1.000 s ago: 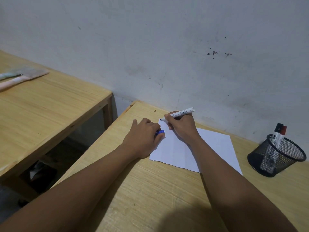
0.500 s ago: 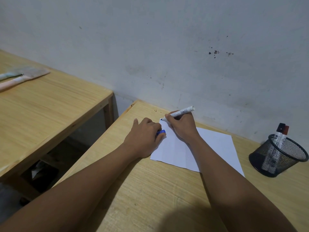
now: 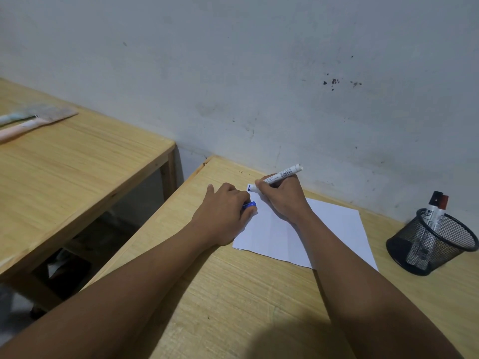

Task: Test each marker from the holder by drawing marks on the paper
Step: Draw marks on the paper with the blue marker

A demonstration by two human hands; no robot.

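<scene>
Since the earlier frame a blue stroke appeared at the paper (image 3: 324, 229) corner. Our right hand (image 3: 281, 196) gripped the light, stiff marker (image 3: 281, 176) mid-barrel; our left hand (image 3: 225, 213), closed around its cap (image 3: 250, 204), pinned the flimsy sheet on the bench (image 3: 246, 294).

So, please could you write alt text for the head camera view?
A right hand draws a blue mark with a white marker at the paper corner; the left hand holds its blue cap. A mesh holder with two markers stands to the right.
</scene>
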